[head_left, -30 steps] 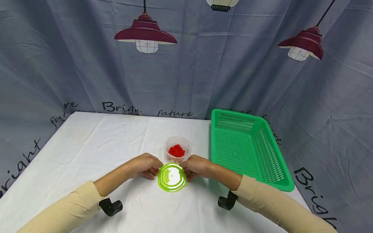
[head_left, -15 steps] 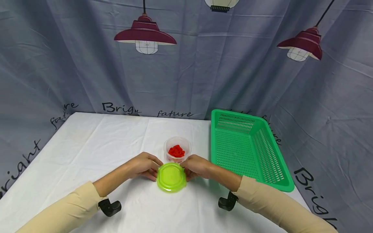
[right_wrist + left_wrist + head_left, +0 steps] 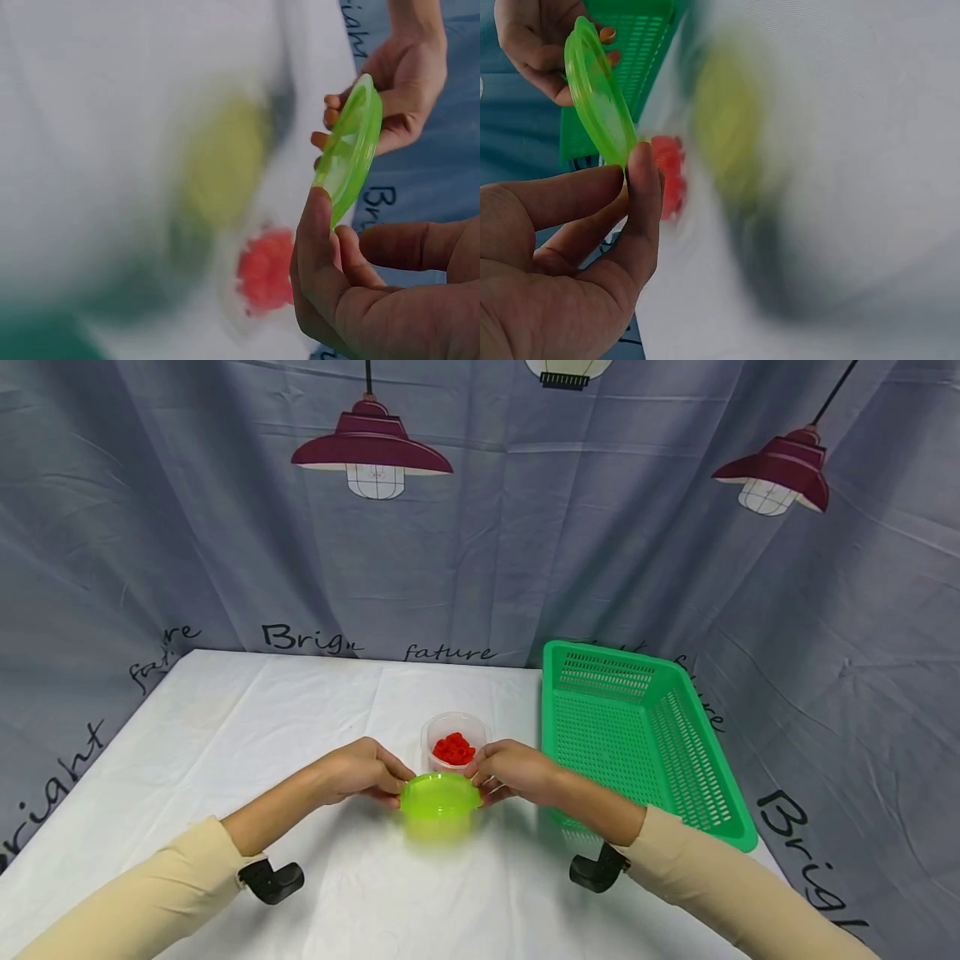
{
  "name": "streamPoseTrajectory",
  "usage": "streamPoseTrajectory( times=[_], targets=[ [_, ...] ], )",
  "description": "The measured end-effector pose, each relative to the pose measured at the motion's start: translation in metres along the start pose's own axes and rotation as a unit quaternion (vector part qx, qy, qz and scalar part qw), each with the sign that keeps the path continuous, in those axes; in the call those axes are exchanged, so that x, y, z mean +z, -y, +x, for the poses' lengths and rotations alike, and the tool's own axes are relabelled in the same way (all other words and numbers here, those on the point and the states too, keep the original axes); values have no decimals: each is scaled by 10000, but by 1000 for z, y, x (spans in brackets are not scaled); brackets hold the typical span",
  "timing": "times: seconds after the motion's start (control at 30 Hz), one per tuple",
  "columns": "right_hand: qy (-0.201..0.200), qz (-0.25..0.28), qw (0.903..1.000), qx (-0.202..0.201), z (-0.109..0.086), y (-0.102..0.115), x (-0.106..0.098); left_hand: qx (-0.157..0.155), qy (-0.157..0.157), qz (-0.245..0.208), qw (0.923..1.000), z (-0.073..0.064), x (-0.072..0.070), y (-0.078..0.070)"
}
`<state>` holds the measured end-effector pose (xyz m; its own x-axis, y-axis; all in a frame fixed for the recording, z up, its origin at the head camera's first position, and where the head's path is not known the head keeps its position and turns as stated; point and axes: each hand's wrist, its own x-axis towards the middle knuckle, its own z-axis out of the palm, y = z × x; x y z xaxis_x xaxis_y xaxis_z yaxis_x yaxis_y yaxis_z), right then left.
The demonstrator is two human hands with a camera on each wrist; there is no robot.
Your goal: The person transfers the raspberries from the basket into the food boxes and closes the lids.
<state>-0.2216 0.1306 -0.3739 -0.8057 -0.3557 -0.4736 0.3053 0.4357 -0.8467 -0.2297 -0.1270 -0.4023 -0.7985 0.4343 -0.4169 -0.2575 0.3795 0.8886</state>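
Both hands pinch a green lid over a white tablecloth (image 3: pixel 247 727).
Head view alone shows the perforated green basket (image 3: pixel 637 752) and the clear tub (image 3: pixel 454 745) of red pieces just behind; wrist views show the left hand (image 3: pixel 360 772) and right hand (image 3: pixel 513 772) gripping opposite rims of the round translucent lid (image 3: pixel 439 796), raised edge-on.
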Motion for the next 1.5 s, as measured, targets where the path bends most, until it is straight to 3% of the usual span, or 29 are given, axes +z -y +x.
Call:
streamPoseTrajectory(
  times=[0.23, 0.53, 0.73, 0.97, 1.23, 1.5],
  targets=[
    [169, 193, 9993, -281, -5, 9, -13, 319, 200, -70, 9993, -5, -7, -12],
    [221, -93, 9988, -425, -8, 8, -23, 284, 293, -362, 9985, -6, -12, -20],
    [107, 19, 9987, -504, -8, 10, -27, 343, 285, -164, 9989, -6, -15, -27],
    [-324, 186, 9986, -370, 1, 18, -31, 642, -317, 419, 9966, 5, -8, -35],
    [-716, 281, 9969, -186, 14, 23, -35, 576, -1192, 513, 9899, 17, -1, -42],
    [-1036, 233, 9943, -104, 21, 24, -41, 623, -1482, 398, 9862, 30, 0, -49]
  ],
)
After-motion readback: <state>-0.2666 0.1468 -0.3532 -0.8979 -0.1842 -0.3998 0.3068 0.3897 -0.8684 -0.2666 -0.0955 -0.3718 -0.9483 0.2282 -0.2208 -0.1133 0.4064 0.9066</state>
